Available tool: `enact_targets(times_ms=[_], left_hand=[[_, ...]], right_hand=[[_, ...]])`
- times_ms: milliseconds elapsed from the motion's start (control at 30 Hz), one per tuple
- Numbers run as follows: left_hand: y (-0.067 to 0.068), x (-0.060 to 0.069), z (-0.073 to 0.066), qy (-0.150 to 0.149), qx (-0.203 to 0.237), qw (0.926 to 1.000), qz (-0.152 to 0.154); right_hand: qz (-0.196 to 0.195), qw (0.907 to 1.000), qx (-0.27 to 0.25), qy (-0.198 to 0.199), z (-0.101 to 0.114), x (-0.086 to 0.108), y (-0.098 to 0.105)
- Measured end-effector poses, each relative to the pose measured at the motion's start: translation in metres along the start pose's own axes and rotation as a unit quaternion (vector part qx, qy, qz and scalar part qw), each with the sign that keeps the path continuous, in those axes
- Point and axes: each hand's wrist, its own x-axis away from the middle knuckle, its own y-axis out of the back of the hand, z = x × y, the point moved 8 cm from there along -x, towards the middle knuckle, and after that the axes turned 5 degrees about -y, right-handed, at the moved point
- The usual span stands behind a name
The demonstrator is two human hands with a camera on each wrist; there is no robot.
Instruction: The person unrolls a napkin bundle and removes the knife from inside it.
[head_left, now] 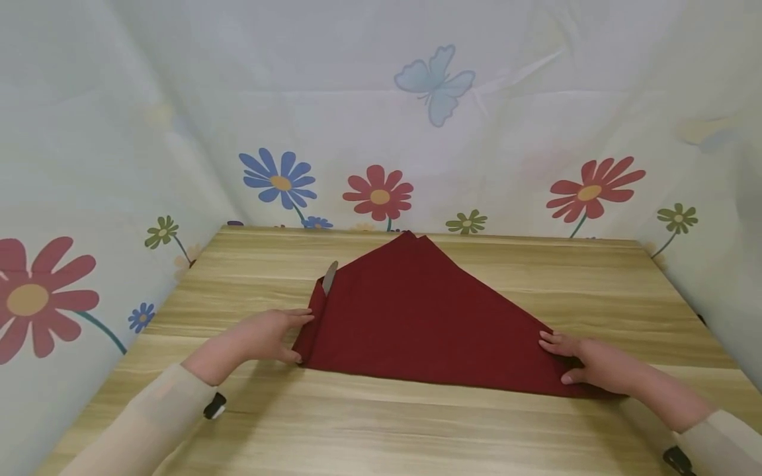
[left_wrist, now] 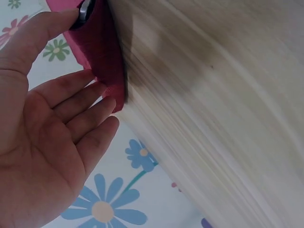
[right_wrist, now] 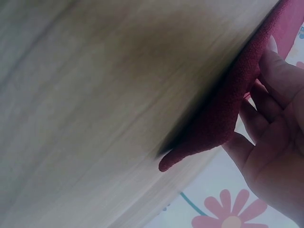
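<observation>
A dark red cloth napkin (head_left: pixel 411 317) lies folded into a broad triangle, its tip pointing away from me. Its left side is turned over into a narrow fold (head_left: pixel 311 330). From the far end of this fold sticks a grey metal knife blade (head_left: pixel 330 274); a shiny metal end (left_wrist: pixel 84 11) shows at the near opening. My left hand (head_left: pixel 270 336) rests along the fold, fingers extended, thumb by the near corner. On the right corner, my right hand (head_left: pixel 601 363) touches the cloth with spread fingers. In the right wrist view that corner (right_wrist: pixel 209 128) lifts slightly off the table.
The wood-grain table (head_left: pixel 417 430) extends around the cloth on every side. Behind and beside it hangs a white sheet (head_left: pixel 333 119) printed with flowers and a blue butterfly. Black straps or devices (head_left: pixel 215 405) sit at both wrists.
</observation>
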Motion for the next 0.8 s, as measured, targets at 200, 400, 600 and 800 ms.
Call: enact_targets(times_ms=[200,400,600,800], left_hand=[[-0.001,0.006,0.008,-0.001,-0.002,1.0,-0.008],[-0.002,0.007,0.007,-0.002,0.008,1.0,-0.004],[0.002,-0.001,-0.012,-0.009,-0.034,0.9994,0.0],[-0.006,-0.012,-0.02,-0.009,-0.056,0.998,0.028]], right_hand=[[0.003,1.0,-0.002,-0.002,-0.001,0.0,0.0],[0.009,0.9999,-0.011,-0.007,0.0,0.001,0.0],[0.009,0.9998,-0.014,-0.007,0.001,0.002,0.001],[0.012,0.9997,-0.021,-0.008,0.001,0.003,0.001]])
